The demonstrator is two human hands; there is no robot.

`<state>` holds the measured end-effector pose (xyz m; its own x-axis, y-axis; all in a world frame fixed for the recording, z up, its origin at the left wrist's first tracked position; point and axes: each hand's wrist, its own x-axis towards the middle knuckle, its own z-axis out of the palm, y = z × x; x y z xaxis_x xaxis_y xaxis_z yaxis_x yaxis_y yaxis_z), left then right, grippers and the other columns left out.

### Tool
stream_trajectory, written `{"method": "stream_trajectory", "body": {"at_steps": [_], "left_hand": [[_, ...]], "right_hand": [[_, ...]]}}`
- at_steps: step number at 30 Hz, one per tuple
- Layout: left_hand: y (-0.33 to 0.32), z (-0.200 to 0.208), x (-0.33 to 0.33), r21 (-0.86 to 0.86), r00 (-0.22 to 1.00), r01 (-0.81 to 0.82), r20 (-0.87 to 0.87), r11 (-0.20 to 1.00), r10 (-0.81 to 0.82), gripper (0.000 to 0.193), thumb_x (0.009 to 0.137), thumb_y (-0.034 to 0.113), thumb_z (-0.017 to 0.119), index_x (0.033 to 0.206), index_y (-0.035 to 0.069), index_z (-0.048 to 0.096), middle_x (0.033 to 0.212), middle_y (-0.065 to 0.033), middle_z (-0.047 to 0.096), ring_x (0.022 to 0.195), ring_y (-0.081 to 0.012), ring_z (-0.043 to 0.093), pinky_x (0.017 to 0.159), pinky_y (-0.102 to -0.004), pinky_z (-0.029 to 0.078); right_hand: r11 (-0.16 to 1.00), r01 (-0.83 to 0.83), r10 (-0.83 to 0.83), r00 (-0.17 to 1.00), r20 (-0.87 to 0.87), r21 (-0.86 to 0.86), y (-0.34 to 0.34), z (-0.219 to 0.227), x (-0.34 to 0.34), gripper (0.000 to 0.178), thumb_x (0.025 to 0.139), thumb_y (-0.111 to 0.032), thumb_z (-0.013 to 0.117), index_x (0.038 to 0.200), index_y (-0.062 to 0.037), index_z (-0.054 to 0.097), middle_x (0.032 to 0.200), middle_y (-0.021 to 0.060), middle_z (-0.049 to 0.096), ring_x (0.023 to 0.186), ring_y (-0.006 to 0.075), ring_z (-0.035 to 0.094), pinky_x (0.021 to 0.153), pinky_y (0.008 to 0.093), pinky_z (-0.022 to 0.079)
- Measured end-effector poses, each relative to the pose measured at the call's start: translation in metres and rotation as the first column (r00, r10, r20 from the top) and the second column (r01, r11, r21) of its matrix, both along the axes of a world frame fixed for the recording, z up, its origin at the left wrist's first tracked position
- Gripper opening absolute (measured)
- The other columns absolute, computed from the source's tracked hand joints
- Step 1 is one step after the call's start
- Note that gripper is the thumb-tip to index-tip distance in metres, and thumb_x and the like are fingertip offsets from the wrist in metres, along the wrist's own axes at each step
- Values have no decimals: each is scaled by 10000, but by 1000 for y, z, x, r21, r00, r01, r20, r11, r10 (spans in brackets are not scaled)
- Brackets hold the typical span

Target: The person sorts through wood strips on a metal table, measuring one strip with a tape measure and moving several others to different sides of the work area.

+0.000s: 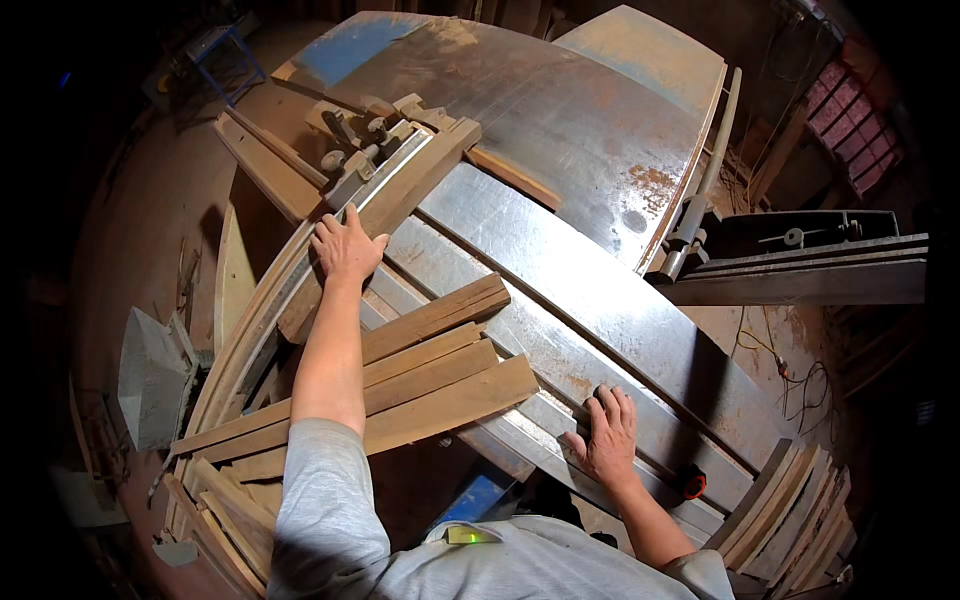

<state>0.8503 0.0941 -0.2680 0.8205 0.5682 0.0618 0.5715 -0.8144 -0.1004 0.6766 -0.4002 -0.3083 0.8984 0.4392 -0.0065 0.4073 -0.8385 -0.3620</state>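
Note:
My left hand [346, 246] lies with its fingers spread on the near end of a metal fence [395, 165] and the thick wooden board [415, 180] along it. My right hand [606, 438] rests on the sliding metal table [540, 290], thumb apart and fingers stretched forward. A small dark round piece [598, 394] shows at its fingertips; I cannot make out what it is. Between my arms, several rough wooden planks [460, 400] lie across the table's near edge, some passing beneath my left forearm.
A wide worn metal tabletop [560, 110] stretches beyond the sliding part. A tape measure [692, 482] sits right of my right hand. Stacked wooden strips [790, 505] stand at the lower right. A metal rail [800, 280] juts out on the right; cables [800, 385] lie on the floor.

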Motion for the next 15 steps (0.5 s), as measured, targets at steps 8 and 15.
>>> {"method": "stream_trajectory", "body": {"at_steps": [8, 15], "left_hand": [[2, -1, 0, 23, 1000, 7, 3, 1000, -7, 918, 853, 567, 759, 1564, 95, 419, 1402, -283, 494, 1301, -417, 477, 1103, -538, 367], [4, -3, 0, 38, 1000, 3, -2, 999, -3, 924, 850, 580, 756, 1563, 97, 420, 1389, -279, 501, 1294, -415, 481, 1107, -544, 356]], "right_hand": [[1000, 1, -1, 1000, 7, 13, 1, -1, 0, 720, 796, -375, 834, 1366, -46, 542, 1523, 166, 457, 1461, 412, 355, 1243, 568, 246], [1000, 4, -4, 1000, 23, 26, 1, -1, 0, 722, 791, -380, 834, 1362, -40, 549, 1512, 172, 478, 1451, 415, 372, 1241, 567, 249]]}}
